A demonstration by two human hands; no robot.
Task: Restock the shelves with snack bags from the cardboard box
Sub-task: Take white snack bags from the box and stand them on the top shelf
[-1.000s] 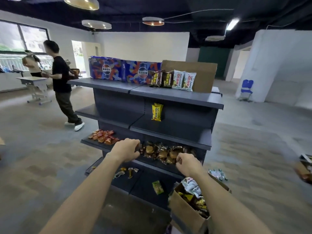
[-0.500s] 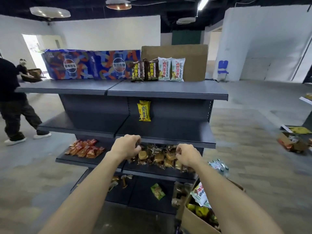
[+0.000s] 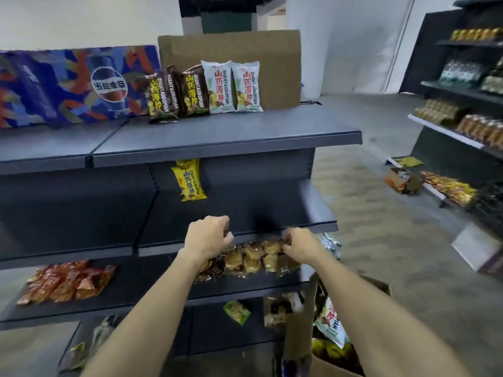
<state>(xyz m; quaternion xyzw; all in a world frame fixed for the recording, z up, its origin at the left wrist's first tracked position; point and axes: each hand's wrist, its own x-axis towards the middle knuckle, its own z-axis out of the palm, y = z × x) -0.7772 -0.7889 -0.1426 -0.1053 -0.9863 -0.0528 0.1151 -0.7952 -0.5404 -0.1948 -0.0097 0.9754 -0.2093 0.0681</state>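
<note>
Currently your left hand and right hand reach at mid-frame over the clear-wrapped pastry packs on the third shelf. Fingers curl at the packs' top edge; grip unclear from blur. Cardboard box sits lower right.

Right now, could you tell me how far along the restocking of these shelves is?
Partly done. Four snack bags stand on the top shelf, one yellow bag stands below, and red packets lie lower down. In hand: the left hand and right hand are at the golden packets, fingers curled. Left: the cardboard box holds more bags, and much shelf space is bare.
</note>
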